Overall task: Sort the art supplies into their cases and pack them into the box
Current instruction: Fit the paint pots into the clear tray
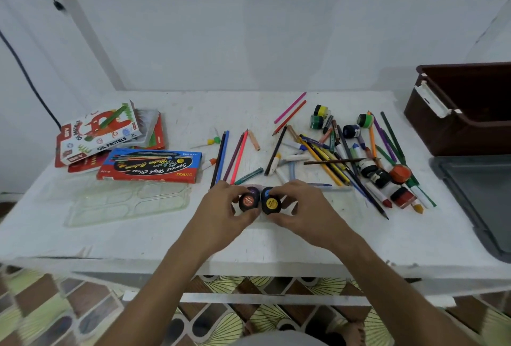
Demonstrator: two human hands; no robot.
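Near the middle of the white surface (276,243), my left hand (221,209) has its fingers closed around an orange-lidded paint pot (248,201) and my right hand (301,207) grips a yellow-lidded paint pot (271,203), the two pots touching. Loose pencils and markers (340,157) lie just beyond on the right; the brown box (459,113) stands at the far right.

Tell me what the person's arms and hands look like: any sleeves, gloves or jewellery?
Both forearms are bare, with no sleeve in view. The left hand and the right hand wear no gloves, and no ring, watch or bracelet shows. Nothing is marked on them.
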